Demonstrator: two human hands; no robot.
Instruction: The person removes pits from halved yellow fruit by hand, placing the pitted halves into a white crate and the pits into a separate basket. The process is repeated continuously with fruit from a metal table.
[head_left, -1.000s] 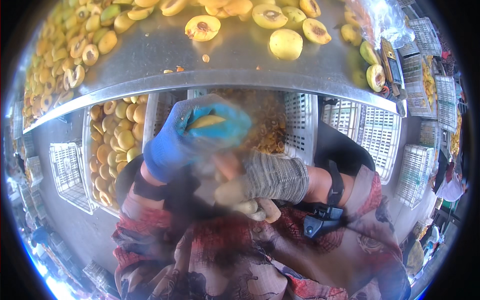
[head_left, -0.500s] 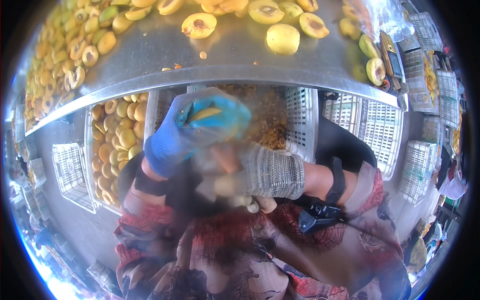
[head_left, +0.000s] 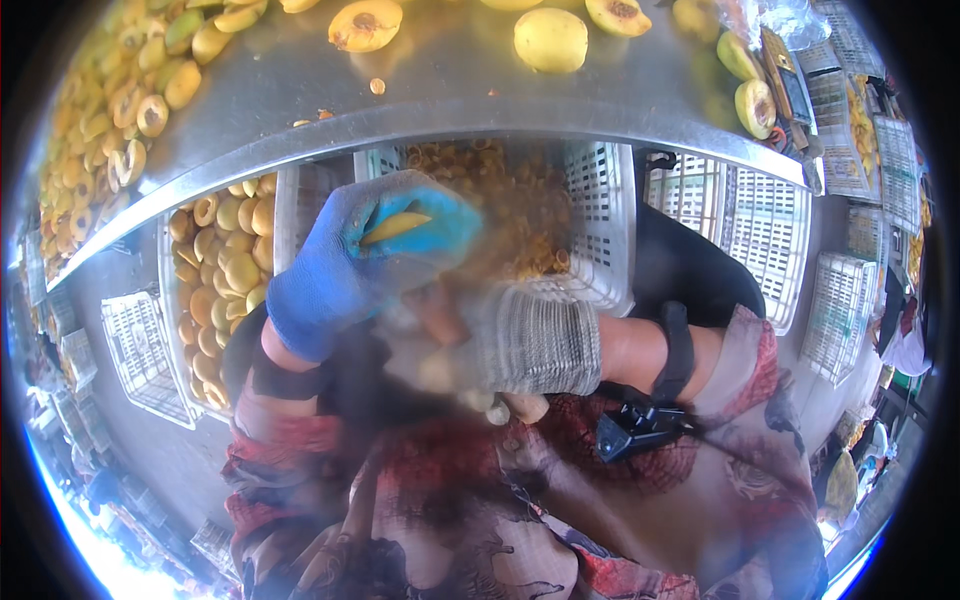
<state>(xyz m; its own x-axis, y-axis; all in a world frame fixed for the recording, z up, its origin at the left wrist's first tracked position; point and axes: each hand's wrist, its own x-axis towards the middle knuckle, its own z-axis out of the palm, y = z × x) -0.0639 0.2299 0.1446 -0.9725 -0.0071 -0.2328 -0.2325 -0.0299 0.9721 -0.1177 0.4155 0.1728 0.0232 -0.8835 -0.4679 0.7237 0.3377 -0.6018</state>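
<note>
At a metal table (head_left: 450, 90), gloved hands (head_left: 350, 248), left holding fruit (head_left: 398, 228)

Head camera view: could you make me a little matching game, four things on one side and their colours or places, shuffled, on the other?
Things:
1. Left hand
2. Right hand
3. Yellow fruit piece
4. Clear plastic film

Colours or places:
A. At the upper right of the view
B. Wears a glove with a grey knitted cuff
C. Wears a blue glove
D. Held in the blue glove

Right pairs: 1-C; 2-B; 3-D; 4-A
</note>
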